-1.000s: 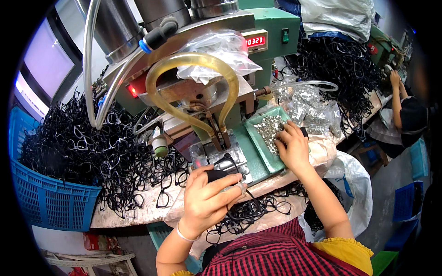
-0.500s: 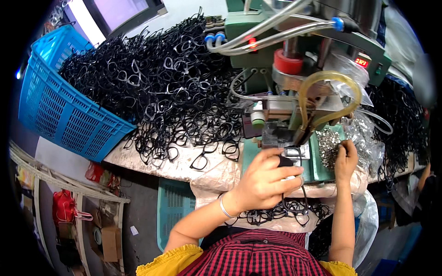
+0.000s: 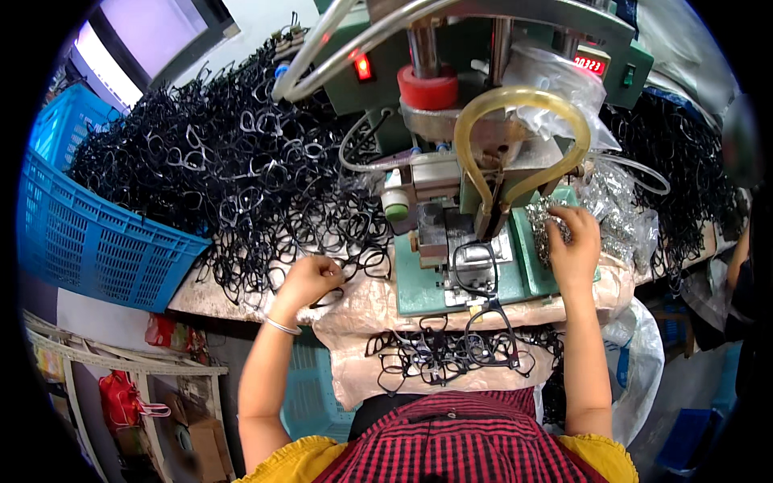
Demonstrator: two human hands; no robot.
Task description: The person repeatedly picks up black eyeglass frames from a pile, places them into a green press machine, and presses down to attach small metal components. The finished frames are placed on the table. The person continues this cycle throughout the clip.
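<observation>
My left hand [image 3: 307,280] is at the near edge of a large heap of black eyeglass frames [image 3: 258,169], its fingers pinched on one eyeglass frame [image 3: 328,300] that they partly cover. On the right, my right hand [image 3: 575,245] reaches into small silvery metal parts [image 3: 538,229] in a green tray [image 3: 541,278]. Its fingers are curved and apart; any part between them is too small to make out. Between my hands, a black eyeglass frame [image 3: 498,278] lies at the metal fixture [image 3: 483,249] of a green bench machine [image 3: 419,294], its lower rim over the near edge.
More eyeglass frames [image 3: 431,354] lie on brown covering close to my apron. A yellowish looped tube [image 3: 522,97] and a red-collared column [image 3: 427,87] stand above the fixture. A blue crate [image 3: 105,233] is at left; a clear plastic bag [image 3: 620,205] lies right of the tray.
My left hand has moved from the fixture leftward to the heap, leaving an eyeglass frame at the machine. My right hand stays at the metal parts, with its fingers wider. The view has shifted.
</observation>
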